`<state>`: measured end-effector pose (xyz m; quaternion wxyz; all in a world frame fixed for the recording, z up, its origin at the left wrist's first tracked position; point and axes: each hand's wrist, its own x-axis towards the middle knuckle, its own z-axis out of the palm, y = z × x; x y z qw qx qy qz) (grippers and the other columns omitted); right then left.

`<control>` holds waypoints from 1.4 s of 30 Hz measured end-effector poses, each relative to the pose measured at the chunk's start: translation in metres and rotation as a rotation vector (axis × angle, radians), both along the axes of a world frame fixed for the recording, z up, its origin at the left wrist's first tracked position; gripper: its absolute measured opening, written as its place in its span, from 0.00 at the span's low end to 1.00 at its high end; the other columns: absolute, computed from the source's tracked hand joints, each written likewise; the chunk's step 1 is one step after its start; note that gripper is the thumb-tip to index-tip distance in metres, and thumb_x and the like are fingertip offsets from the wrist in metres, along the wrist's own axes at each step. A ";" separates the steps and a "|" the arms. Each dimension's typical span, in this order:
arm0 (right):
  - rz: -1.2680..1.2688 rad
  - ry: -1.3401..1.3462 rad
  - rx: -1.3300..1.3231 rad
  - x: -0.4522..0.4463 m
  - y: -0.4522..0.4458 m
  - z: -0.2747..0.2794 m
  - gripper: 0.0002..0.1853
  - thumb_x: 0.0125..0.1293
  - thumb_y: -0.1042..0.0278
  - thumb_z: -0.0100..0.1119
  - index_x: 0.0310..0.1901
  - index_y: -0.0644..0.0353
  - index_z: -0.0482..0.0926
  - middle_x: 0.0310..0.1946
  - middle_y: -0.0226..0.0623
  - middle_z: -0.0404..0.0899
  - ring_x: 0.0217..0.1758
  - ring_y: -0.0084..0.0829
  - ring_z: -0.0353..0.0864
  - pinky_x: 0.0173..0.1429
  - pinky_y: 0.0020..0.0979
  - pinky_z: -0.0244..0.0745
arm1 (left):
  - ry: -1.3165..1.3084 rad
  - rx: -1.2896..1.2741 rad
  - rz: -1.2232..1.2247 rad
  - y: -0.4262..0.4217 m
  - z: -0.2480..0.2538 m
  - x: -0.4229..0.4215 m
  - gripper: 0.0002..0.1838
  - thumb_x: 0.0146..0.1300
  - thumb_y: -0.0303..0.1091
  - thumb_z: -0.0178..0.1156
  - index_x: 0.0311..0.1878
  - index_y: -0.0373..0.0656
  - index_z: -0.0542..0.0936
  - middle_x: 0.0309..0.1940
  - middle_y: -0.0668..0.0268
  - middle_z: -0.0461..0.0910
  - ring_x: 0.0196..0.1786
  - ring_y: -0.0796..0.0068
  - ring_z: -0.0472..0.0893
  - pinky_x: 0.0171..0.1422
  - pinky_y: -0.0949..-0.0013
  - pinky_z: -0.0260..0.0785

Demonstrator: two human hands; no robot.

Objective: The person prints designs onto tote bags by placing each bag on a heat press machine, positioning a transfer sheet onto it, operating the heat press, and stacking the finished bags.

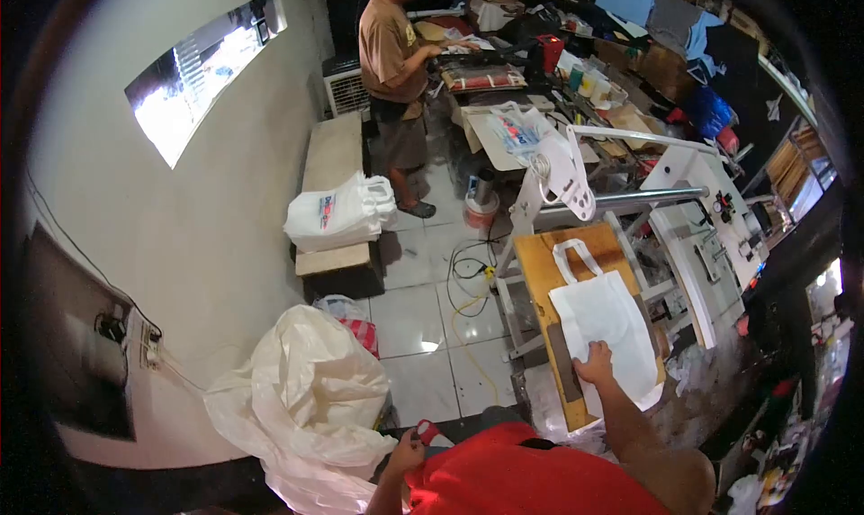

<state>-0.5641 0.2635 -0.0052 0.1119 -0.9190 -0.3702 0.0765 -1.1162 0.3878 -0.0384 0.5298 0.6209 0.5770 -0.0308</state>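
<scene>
A white tote bag (607, 321) lies flat on a wooden board (540, 263), with its handle loop stretched toward the far end. My right hand (594, 364) rests on the bag's near left part, thumb and fingers apart. Close to my red shirt, my left hand (407, 452) is curled closed; whatever it may hold is hidden. Beside that hand is a large whitish plastic sack (306, 398). The board sits on a white metal printing frame (585, 186) with a round steel bar across it.
A stack of printed white bags (337, 211) lies on a bench (331, 150) along the wall. Another person (393, 56) stands at a cluttered worktable (486, 137). Cables (468, 272) and a bucket (481, 211) are on the tiled floor.
</scene>
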 end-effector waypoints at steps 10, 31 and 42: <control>-0.027 -0.011 -0.113 -0.023 0.143 0.043 0.22 0.60 0.54 0.61 0.43 0.68 0.85 0.46 0.62 0.82 0.52 0.61 0.81 0.57 0.51 0.78 | -0.121 0.003 0.137 0.137 -0.022 -0.024 0.24 0.66 0.40 0.60 0.64 0.43 0.77 0.50 0.51 0.86 0.54 0.53 0.86 0.61 0.57 0.76; -0.389 0.085 0.018 0.385 0.805 0.031 0.49 0.49 0.45 0.79 0.68 0.67 0.69 0.68 0.55 0.70 0.72 0.52 0.70 0.75 0.49 0.67 | 0.292 -0.476 0.471 0.367 0.037 0.095 0.24 0.66 0.37 0.61 0.62 0.35 0.76 0.40 0.54 0.86 0.37 0.68 0.85 0.41 0.64 0.78; -0.410 0.212 -0.275 0.424 0.819 0.022 0.62 0.39 0.44 0.87 0.74 0.61 0.63 0.74 0.48 0.65 0.76 0.49 0.68 0.74 0.50 0.69 | 0.300 -0.499 0.422 0.403 0.058 0.100 0.23 0.65 0.36 0.62 0.61 0.35 0.77 0.41 0.54 0.86 0.38 0.67 0.85 0.42 0.63 0.78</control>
